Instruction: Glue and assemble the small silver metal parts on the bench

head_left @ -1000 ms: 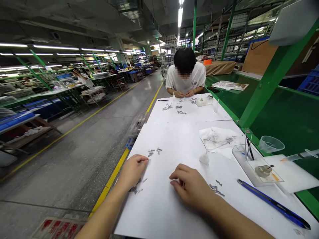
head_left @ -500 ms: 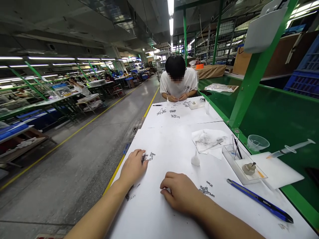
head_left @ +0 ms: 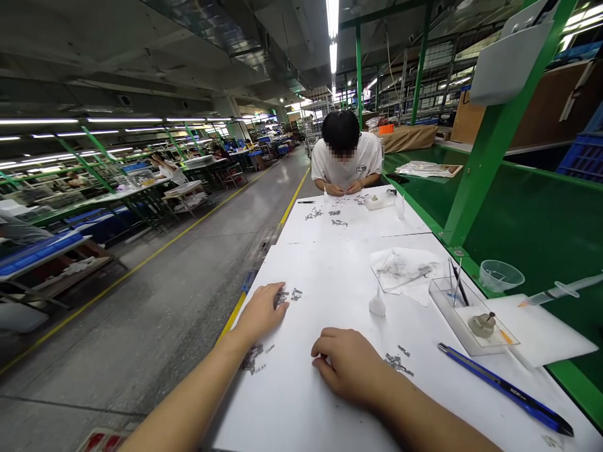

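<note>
My left hand (head_left: 262, 312) rests at the left edge of the white table (head_left: 325, 276), its thumb and fingers apart around a small pile of metal parts (head_left: 296, 294). Whether it touches any of them is hard to see. Below its wrist lies another cluster of metal parts (head_left: 254, 359). My right hand (head_left: 346, 363) is on the table at the centre with curled fingers; what they hold, if anything, is hidden. Just right of it sits a third pile of metal parts (head_left: 398, 363).
A blue cutter (head_left: 506, 389), a clear tray (head_left: 471, 320), a small white bottle (head_left: 377, 305), a stained cloth (head_left: 405, 270) and a syringe (head_left: 560, 292) lie to the right. Across the table sits a person (head_left: 347, 154) with more parts.
The view has shifted, so the table and its objects appear farther right. More of the parts below my left wrist show. My right hand keeps its curled pose.
</note>
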`<state>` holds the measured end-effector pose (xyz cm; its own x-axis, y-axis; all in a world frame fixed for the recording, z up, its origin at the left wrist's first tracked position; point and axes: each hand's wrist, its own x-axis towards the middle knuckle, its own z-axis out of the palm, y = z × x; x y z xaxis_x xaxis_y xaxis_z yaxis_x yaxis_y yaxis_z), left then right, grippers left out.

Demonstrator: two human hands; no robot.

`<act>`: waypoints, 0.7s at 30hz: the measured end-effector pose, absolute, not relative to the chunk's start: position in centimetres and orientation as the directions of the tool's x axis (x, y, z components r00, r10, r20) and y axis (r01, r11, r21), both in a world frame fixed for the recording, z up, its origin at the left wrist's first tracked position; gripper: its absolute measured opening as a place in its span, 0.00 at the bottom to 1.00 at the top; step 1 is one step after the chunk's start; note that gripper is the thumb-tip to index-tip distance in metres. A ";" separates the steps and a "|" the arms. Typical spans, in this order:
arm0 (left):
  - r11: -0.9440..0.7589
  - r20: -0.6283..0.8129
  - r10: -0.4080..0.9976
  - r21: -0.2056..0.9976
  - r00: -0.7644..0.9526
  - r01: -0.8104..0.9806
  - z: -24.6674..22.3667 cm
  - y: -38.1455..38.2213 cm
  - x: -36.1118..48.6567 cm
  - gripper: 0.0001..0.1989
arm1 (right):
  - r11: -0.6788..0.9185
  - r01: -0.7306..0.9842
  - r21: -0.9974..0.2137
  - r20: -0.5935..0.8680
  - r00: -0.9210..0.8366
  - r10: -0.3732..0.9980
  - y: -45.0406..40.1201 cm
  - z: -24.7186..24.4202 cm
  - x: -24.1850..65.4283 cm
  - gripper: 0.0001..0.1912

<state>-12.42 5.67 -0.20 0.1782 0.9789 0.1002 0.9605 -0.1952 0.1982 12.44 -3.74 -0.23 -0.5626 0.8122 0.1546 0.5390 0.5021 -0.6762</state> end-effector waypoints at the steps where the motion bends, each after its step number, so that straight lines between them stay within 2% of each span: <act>1: -0.210 0.094 0.976 0.204 0.194 0.956 -0.1 5.6 -12.7 0.26 | 0.504 0.539 -0.675 0.152 -0.567 0.810 -3.8 -0.2 12.4 0.10; 7: -0.291 0.078 0.957 0.221 0.280 0.931 0.4 5.3 -13.5 0.24 | 0.521 0.541 -0.661 0.140 -0.593 0.793 -3.9 -0.1 12.2 0.10; 13: -0.312 0.107 0.949 0.188 0.297 0.931 0.1 5.5 -12.7 0.19 | 0.507 0.552 -0.662 0.135 -0.577 0.805 -4.0 0.0 12.2 0.10; 17: -0.285 0.126 0.955 0.149 0.268 0.947 0.1 5.0 -12.2 0.18 | 0.508 0.548 -0.664 0.145 -0.572 0.807 -4.1 -0.1 12.3 0.09; 21: -0.182 0.133 0.977 0.092 0.169 0.979 0.3 4.6 -11.6 0.19 | 0.516 0.546 -0.660 0.147 -0.580 0.801 -4.0 -0.1 12.2 0.09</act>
